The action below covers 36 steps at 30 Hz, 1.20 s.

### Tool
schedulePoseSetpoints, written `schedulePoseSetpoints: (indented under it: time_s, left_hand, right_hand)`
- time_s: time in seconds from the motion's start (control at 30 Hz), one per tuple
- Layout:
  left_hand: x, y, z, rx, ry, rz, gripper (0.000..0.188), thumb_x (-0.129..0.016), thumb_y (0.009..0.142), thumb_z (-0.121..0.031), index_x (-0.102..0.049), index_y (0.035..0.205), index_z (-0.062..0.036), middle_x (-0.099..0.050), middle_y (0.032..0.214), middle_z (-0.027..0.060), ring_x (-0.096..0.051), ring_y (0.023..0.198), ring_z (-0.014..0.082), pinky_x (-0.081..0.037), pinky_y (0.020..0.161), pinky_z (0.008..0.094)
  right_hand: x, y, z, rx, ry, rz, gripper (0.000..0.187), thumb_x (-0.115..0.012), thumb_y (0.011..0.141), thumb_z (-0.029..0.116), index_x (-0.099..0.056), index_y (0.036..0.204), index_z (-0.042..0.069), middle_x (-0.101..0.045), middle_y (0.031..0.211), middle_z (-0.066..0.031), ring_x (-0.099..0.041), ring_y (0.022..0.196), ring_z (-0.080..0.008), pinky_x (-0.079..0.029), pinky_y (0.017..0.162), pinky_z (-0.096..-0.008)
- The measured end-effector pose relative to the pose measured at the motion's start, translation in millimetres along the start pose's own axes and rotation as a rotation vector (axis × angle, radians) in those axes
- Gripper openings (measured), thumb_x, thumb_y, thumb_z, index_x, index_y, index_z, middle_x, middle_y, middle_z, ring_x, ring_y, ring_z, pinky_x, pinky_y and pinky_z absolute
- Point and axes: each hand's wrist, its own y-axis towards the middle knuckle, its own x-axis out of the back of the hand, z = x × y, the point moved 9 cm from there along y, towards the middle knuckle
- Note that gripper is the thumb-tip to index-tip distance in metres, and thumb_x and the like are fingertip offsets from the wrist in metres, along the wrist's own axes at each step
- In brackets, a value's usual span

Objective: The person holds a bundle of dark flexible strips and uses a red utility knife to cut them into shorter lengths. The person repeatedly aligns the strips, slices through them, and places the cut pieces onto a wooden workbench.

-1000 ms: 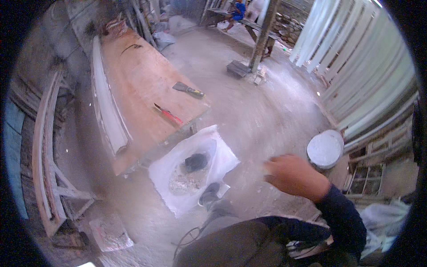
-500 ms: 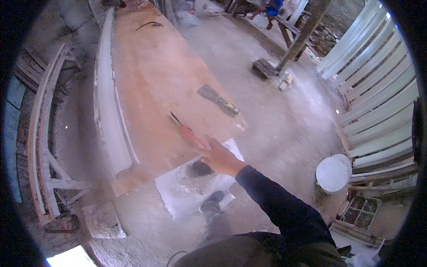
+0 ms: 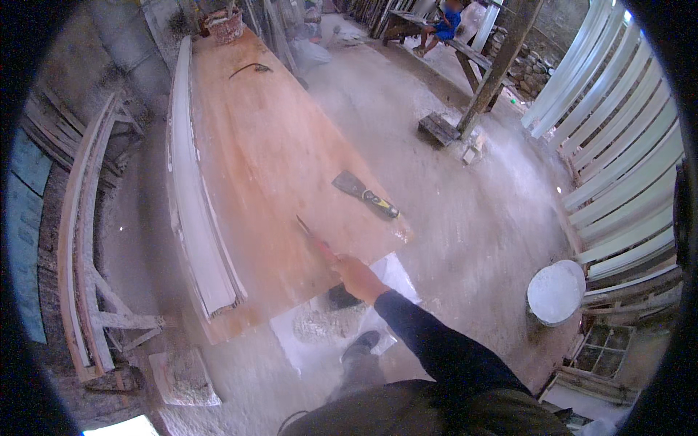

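My right hand (image 3: 360, 278) is closed round the red handle of a knife (image 3: 318, 242) at the near right part of a long orange-brown board (image 3: 269, 160). The knife's thin dark blade points away and to the left, low over the board. Farther right, near the board's edge, lies a putty knife (image 3: 366, 195) with a wide grey blade and a black and yellow handle. A long white plaster-like moulding (image 3: 200, 196) runs along the board's left side. My left hand is out of view.
At the board's far end stand a bucket (image 3: 224, 26) and a dark bent piece (image 3: 251, 68). A white-topped bucket (image 3: 556, 292) is on the right, by pale leaning strips (image 3: 625, 145). A wooden post (image 3: 502, 73) rises near a seated person (image 3: 442, 27). A wooden frame (image 3: 87, 254) stands left.
My right hand, earlier spread at the red handle, has closed on it. The knife lies at a slightly different angle, and the whole view has shifted a little.
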Motion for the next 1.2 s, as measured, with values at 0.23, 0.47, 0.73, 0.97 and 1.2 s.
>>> schedulePoseSetpoints:
  time_s: [0.23,0.47,0.73,0.97,1.2]
  left_hand:
    - [-36,-9,17,0.061,0.039,0.033,0.022,-0.061,0.075,-0.029,-0.060,0.085,-0.0099,-0.049,0.059,-0.0019,-0.046,0.051,0.0100,-0.035,0.045,0.0261]
    - [-98,-22,51,0.175,0.149,0.102,0.021,-0.061,0.076,-0.029,-0.060,0.087,-0.0109,-0.049,0.058,-0.0023,-0.045,0.049,0.0097,-0.034,0.044,0.0259]
    - [-233,-63,78,0.279,0.282,0.434,0.019,-0.059,0.078,-0.027,-0.060,0.088,-0.0114,-0.047,0.057,-0.0035,-0.042,0.046,0.0088,-0.031,0.041,0.0250]
    - [-319,-76,69,0.325,-0.052,0.444,0.011,-0.055,0.083,-0.018,-0.056,0.081,-0.0079,-0.036,0.051,-0.0070,-0.032,0.041,0.0044,-0.022,0.039,0.0210]
    - [-406,-88,84,0.185,0.262,0.429,0.007,-0.059,0.079,-0.013,-0.060,0.083,-0.0065,-0.045,0.056,-0.0064,-0.036,0.045,0.0021,-0.025,0.041,0.0190]
  right_hand:
    - [11,-42,-36,-0.492,0.992,0.084,0.044,-0.056,0.070,-0.001,-0.042,0.111,0.002,-0.053,0.099,-0.0115,-0.056,0.081,-0.0228,-0.044,0.072,-0.0298]
    - [184,-169,97,-0.435,0.993,-0.028,0.076,-0.055,0.066,-0.003,-0.013,0.129,0.002,-0.047,0.095,-0.0082,-0.050,0.076,-0.0142,-0.043,0.065,-0.0254]
    - [264,-484,241,-0.574,0.604,-1.268,0.062,-0.061,0.075,0.020,-0.028,0.124,0.005,-0.042,0.082,-0.0018,-0.043,0.065,-0.0104,-0.036,0.053,-0.0208]
    - [101,-710,313,-0.383,0.582,-1.969,0.056,-0.045,0.080,0.054,-0.044,0.111,0.007,-0.045,0.069,0.0021,-0.041,0.053,-0.0065,-0.031,0.041,-0.0195]
    - [46,-801,348,-1.005,0.235,-2.109,0.027,-0.060,0.079,0.018,-0.043,0.094,0.005,-0.056,0.070,-0.0068,-0.047,0.045,-0.0071,-0.038,0.043,-0.0202]
